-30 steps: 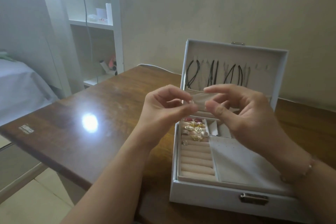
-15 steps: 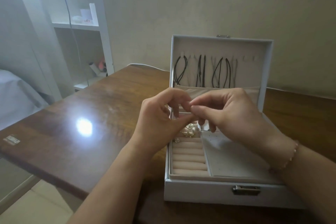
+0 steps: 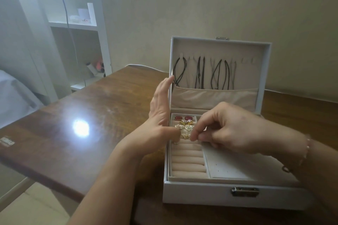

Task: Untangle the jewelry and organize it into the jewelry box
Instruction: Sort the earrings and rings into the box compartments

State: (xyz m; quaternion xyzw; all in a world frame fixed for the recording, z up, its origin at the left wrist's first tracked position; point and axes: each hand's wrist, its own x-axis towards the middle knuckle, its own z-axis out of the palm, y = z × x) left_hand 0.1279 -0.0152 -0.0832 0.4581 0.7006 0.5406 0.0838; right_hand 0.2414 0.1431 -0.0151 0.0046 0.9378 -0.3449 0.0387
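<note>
The right hand [image 3: 225,129] is closest to the work. Its fingers [image 3: 196,133] pinch something tiny, too small to name, right over the ring rolls [image 3: 188,162] in the left front part of the white jewelry box [image 3: 210,195]. A gold ring [image 3: 185,135] sits just left of those fingertips. The rolls run side to side, so the piece likely goes straight down into a slot. The left hand [image 3: 161,115] is flat and holds nothing, with its thumb on the rolls.
</note>
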